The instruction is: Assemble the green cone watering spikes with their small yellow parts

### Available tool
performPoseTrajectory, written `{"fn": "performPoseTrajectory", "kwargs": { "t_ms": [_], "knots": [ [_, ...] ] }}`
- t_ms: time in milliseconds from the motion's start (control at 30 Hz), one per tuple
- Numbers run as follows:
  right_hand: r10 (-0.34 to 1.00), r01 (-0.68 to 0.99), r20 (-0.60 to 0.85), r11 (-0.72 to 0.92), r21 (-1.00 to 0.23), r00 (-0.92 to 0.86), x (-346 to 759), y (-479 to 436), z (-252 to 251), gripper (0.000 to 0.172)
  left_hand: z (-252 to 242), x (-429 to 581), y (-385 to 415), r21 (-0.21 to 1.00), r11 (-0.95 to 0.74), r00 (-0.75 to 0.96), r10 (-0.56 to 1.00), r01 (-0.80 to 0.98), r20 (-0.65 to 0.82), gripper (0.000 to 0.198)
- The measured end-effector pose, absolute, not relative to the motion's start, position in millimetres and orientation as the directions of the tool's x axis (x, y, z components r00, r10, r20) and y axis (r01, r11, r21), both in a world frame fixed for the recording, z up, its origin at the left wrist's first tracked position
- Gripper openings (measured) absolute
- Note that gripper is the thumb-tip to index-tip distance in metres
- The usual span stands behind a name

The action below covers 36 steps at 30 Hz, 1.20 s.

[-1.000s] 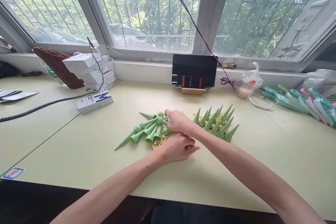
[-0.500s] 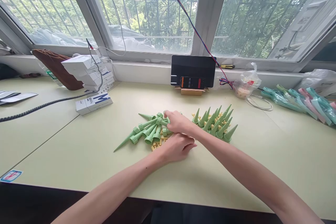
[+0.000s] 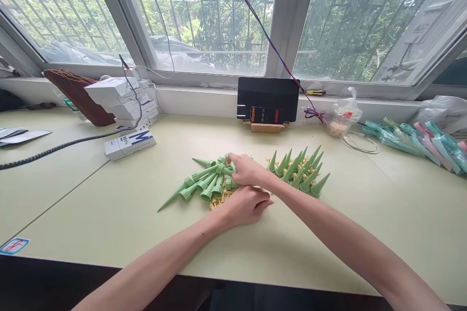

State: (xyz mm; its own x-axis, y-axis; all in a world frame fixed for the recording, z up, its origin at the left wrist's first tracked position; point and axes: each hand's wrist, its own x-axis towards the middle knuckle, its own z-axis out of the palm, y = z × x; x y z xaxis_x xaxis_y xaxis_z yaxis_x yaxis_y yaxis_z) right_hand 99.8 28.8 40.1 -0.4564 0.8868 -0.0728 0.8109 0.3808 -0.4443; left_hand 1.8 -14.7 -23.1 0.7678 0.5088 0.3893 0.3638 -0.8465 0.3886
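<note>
My right hand (image 3: 247,169) reaches across my left wrist to a pile of green plastic watering spikes (image 3: 208,181). Its index finger is bent, and the fingers close on a green spike at the pile's right side; the grip is partly hidden. Just below it, my left hand (image 3: 251,205) rests low over the table with fingers curled in, and what they hold cannot be seen. Yellow plastic valve pieces (image 3: 216,202) lie beside its wrist, partly covered. To the right stand several upright green spikes (image 3: 299,173) in rows, with yellow pieces among them.
At the back, a phone (image 3: 267,115) leans on a black screen (image 3: 269,92) above a small cardboard stand (image 3: 266,128). White boxes (image 3: 130,144) and a dark coiled cable (image 3: 69,146) are on the left. A plastic bag (image 3: 343,115) and wrapped coloured straps (image 3: 419,143) lie on the right.
</note>
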Motion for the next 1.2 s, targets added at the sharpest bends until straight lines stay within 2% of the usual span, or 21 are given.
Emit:
{"fn": "performPoseTrajectory", "kwargs": {
  "t_ms": [233,333,467,567,667,800,867,933,1000,1200],
  "knots": [
    [0.869,0.713,0.141,0.474,-0.517,-0.475,118,11,45,0.033,-23,2,-18,0.336,-0.874,0.787,0.469,0.350,0.400,0.029],
    [0.853,0.632,0.233,0.507,-0.586,-0.468,130,-6,45,0.027,-25,1,-16,0.355,-0.867,0.761,0.483,0.349,0.433,0.021],
    [0.861,0.611,0.346,0.508,-0.607,-0.373,149,-32,41,0.015,-25,-1,-13,0.411,-0.836,0.748,0.525,0.364,0.406,0.026],
    [0.869,0.597,0.411,0.489,-0.636,-0.274,161,-45,34,0.004,-19,-2,-13,0.503,-0.802,0.753,0.539,0.322,0.377,0.028],
    [0.843,0.545,0.478,0.529,-0.650,-0.247,167,-50,19,0.007,-10,-2,-13,0.629,-0.715,0.689,0.622,0.305,0.373,0.027],
    [0.737,0.446,0.660,0.646,-0.620,-0.149,168,-48,-10,0.010,-4,-1,-8,0.837,-0.471,0.509,0.811,0.277,0.288,0.023],
    [0.732,0.402,0.659,0.663,-0.631,-0.174,168,-47,-22,0.010,-2,-1,-4,0.939,-0.311,0.432,0.874,0.147,0.222,0.028],
    [0.739,0.375,0.636,0.667,-0.644,-0.223,168,-49,-30,0.011,1,-1,-1,0.979,-0.200,0.384,0.908,0.044,0.168,0.037],
    [0.758,0.362,0.597,0.651,-0.667,-0.263,168,-52,-31,0.011,5,-1,-1,0.989,-0.144,0.341,0.929,-0.019,0.142,0.043],
    [0.775,0.363,0.477,0.621,-0.695,-0.414,164,-57,-21,0.013,12,-1,-5,0.992,-0.070,0.401,0.910,-0.105,0.106,0.051]
  ]
}}
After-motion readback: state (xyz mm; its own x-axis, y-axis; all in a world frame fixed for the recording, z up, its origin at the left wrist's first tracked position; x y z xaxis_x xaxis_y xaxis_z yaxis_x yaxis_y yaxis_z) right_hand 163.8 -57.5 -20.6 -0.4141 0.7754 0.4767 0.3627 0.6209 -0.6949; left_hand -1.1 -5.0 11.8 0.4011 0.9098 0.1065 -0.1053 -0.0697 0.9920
